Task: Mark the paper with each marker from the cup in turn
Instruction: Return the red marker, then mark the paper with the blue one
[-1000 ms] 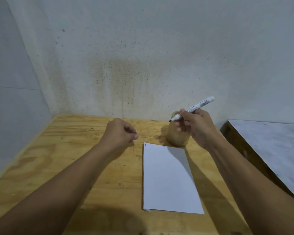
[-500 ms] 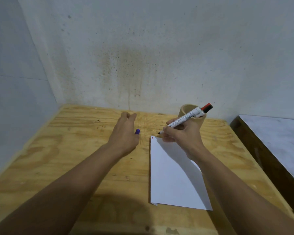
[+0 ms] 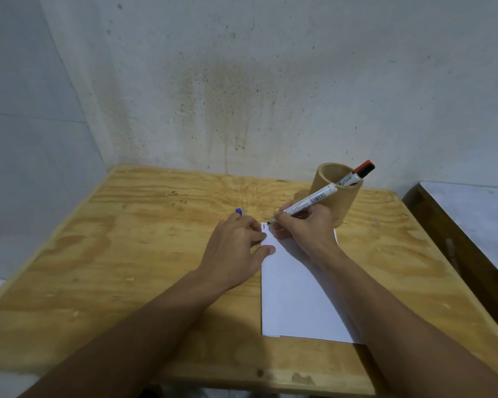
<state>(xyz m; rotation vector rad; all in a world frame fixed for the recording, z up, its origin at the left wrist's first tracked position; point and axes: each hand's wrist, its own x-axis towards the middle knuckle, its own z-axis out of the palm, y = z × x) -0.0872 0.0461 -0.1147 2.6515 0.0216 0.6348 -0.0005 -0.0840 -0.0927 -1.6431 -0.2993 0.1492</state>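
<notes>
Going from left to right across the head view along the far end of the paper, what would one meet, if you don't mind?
Blue cap → left hand → red mark → right hand → cup

Matt paper [image 3: 296,297], grainy plywood table [image 3: 156,225]

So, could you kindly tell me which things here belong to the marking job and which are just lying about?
Part of the job:
- paper
- marker in the right hand
- cup
- red-capped marker in the cup
- blue cap in the left hand

Just there:
- wooden table
- grey side table
</notes>
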